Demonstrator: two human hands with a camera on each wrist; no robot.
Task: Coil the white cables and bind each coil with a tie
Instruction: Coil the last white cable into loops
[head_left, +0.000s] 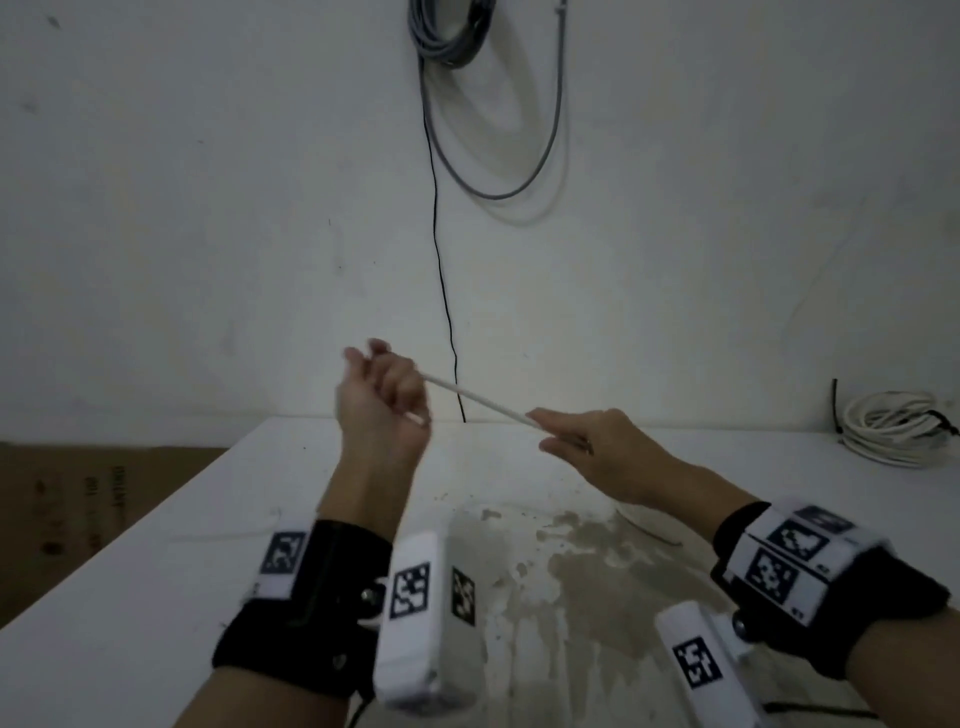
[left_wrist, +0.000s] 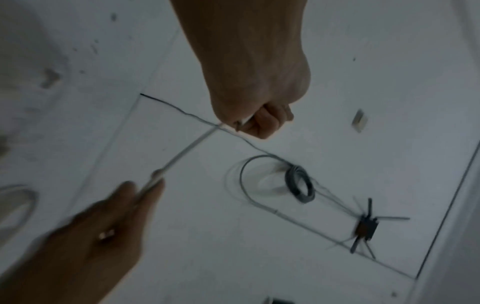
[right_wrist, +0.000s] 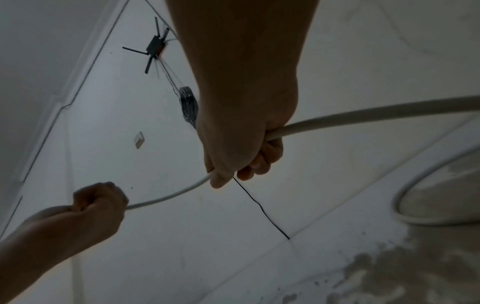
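Observation:
A white cable (head_left: 475, 396) is stretched taut in the air between my two hands above the white table (head_left: 156, 561). My left hand (head_left: 387, 387) is raised, its fingers curled round one end of the cable (left_wrist: 189, 147). My right hand (head_left: 571, 434) grips the cable further along; in the right wrist view the cable (right_wrist: 363, 117) passes through its fist (right_wrist: 241, 156) and runs off to the right. A bound coil of white cable (head_left: 893, 428) lies at the table's far right.
A grey cable coil (head_left: 449, 31) hangs on the wall with a thin black wire (head_left: 441, 260) dropping behind the table. A cardboard box (head_left: 78, 499) sits left of the table. The tabletop near me is stained (head_left: 587, 561). A router (left_wrist: 365, 228) is mounted on the wall.

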